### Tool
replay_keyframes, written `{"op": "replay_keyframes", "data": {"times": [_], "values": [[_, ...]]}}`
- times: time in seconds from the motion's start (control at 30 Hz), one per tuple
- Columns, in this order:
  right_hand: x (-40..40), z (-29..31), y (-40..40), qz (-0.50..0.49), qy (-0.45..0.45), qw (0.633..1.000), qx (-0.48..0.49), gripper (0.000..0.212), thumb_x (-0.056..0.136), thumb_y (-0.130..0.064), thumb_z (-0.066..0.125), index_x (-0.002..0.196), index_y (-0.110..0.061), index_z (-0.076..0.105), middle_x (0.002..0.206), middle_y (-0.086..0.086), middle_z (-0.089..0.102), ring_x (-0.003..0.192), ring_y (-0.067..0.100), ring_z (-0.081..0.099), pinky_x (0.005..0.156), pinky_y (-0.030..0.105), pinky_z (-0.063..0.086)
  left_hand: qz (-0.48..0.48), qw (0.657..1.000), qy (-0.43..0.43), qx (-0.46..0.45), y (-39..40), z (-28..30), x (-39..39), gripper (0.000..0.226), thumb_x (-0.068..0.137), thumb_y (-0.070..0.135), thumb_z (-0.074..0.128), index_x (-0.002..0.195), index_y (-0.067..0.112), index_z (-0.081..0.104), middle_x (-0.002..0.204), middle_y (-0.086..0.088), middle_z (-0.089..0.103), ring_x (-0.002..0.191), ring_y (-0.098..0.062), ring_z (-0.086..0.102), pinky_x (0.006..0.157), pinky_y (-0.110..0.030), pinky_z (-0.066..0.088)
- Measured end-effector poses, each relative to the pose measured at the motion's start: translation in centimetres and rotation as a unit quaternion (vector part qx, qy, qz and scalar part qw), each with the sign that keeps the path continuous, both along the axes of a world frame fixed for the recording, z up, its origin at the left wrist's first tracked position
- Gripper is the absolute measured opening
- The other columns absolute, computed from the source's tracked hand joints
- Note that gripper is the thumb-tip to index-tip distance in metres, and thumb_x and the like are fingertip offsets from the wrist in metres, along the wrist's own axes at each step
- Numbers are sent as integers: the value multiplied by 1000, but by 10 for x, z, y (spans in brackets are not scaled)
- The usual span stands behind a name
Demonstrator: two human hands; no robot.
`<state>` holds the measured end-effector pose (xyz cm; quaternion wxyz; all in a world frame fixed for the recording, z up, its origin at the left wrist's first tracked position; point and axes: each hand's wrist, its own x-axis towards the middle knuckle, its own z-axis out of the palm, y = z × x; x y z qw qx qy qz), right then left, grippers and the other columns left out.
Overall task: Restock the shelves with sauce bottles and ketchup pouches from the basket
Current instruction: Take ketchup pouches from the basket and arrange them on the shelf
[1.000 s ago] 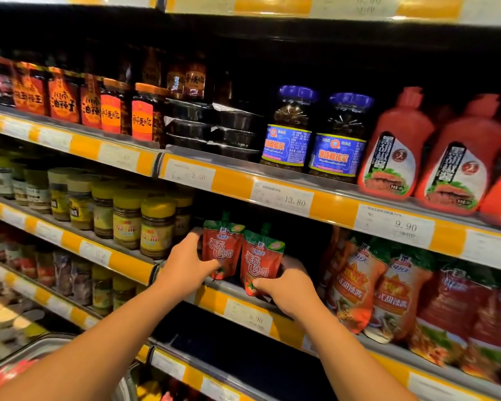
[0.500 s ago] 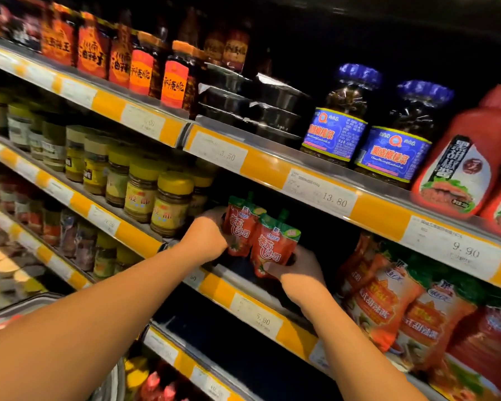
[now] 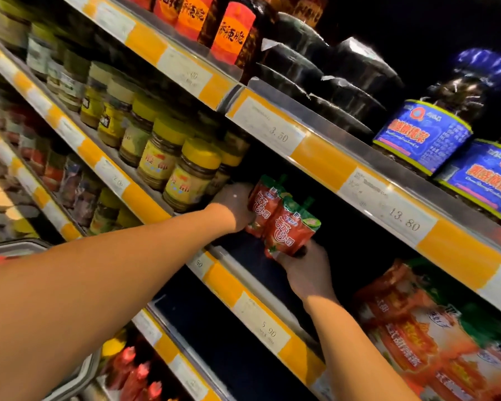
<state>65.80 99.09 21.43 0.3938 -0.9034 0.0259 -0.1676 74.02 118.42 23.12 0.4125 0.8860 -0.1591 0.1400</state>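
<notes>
Low at the left edge, a basket rim beside red packs. Farther in, right hand gripping the base of one ketchup pouch, left hand clamped on the other ketchup pouch. Both upright, touching, just inside the shelf's front edge, beside yellow-lidded jars.

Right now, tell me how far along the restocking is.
Done: nothing clearly finished. In hand: the left hand and right hand each hold a red ketchup pouch at the dark shelf gap. Left: red packs still sit in the basket below.
</notes>
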Motion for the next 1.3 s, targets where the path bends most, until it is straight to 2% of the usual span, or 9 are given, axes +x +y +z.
{"op": "replay_keyframes", "data": {"times": [0.17, 0.27, 0.5, 0.67, 0.73, 0.8, 0.87, 0.97, 1.3], "values": [[13, -3, -1, -2, 4, 1000, 31, 28, 78, -28, 89, 97, -39, 72, 100, -20, 74, 98, -1, 66, 90, 31, 50, -7, 999, -18, -30, -4, -5, 10, 44, 89, 22, 75, 132, 14, 64, 126, -10, 70, 114, -30, 66, 97, -41, 54], [22, -6, -2, -7, -21, 999, 44, 28, 77, -23, 90, 91, -38, 71, 94, -20, 76, 93, 0, 69, 89, 32, 53, 8, 999, -13, -41, -7, -7, 17, 49, 87, 22, 77, 133, 14, 62, 126, -10, 70, 115, -31, 66, 96, -41, 55], [36, -14, -6, -27, -37, 999, 10, 31, 80, -9, 86, 87, -35, 69, 96, -10, 76, 91, 11, 72, 88, 38, 57, 20, 999, -9, -33, -11, -12, 29, 50, 90, 25, 75, 136, 13, 58, 129, -11, 68, 118, -33, 64, 99, -42, 54], [42, -14, -5, -58, -34, 997, 29, 33, 81, -5, 82, 83, -35, 67, 95, -6, 77, 89, 10, 71, 87, 36, 57, 30, 999, -11, -17, -13, -13, 34, 46, 94, 25, 70, 137, 14, 57, 131, -11, 67, 121, -31, 64, 101, -42, 53], [42, -14, -5, -59, -32, 997, 36, 31, 78, -10, 85, 80, -35, 67, 88, -10, 77, 81, 6, 71, 80, 33, 57, 31, 999, -10, -17, -14, -14, 35, 47, 94, 24, 70, 138, 13, 56, 133, -10, 66, 122, -31, 63, 102, -43, 53], [42, -13, -3, -46, -28, 998, 38, 26, 73, -24, 90, 79, -39, 70, 81, -20, 75, 74, 0, 70, 74, 30, 55, 32, 999, -10, -13, -14, -14, 35, 47, 95, 23, 70, 138, 13, 57, 133, -10, 66, 123, -30, 63, 103, -42, 53], [44, -13, -3, -43, -30, 998, 30, 22, 72, -33, 91, 77, -41, 72, 79, -23, 74, 76, 1, 71, 77, 33, 57, 31, 999, -11, -10, -13, -13, 35, 44, 96, 23, 69, 137, 12, 58, 133, -10, 67, 122, -30, 63, 102, -41, 53], [48, -13, -2, -54, -37, 997, 32, 20, 74, -33, 91, 75, -36, 72, 78, -20, 75, 80, 6, 72, 83, 39, 60, 29, 999, -13, -12, -12, -12, 35, 42, 96, 22, 68, 136, 11, 59, 132, -11, 67, 121, -30, 64, 101, -41, 53], [50, -15, 0, -71, -29, 996, 45, 21, 73, -33, 92, 69, -36, 72, 74, -22, 74, 79, 8, 73, 83, 40, 60, 29, 998, -4, 64, -11, -5, 29, 36, 101, 18, 62, 136, 9, 59, 132, -13, 67, 119, -30, 66, 101, -41, 53]]}}
